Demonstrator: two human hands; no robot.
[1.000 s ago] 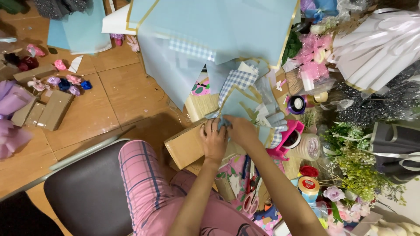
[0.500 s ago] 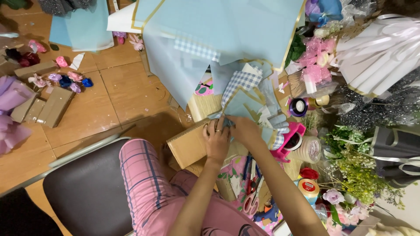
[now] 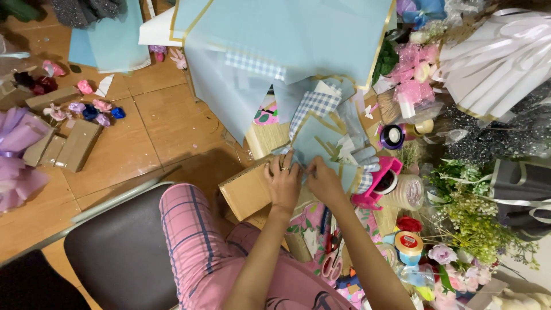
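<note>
1. While the person sits, the left hand (image 3: 282, 182) and right hand (image 3: 323, 181) pinch a folded blue paper piece (image 3: 314, 139), fingers closed on its lower edge.
2. It lies just right of the cardboard box (image 3: 247, 189).
3. Right of that box stands a pink tape dispenser (image 3: 381, 182).

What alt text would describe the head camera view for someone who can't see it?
Seen from above, the left hand and right hand pinch folded pale blue wrapping paper over a cardboard box. Ribbon spools, flowers and a pink tape dispenser crowd the right.
</note>
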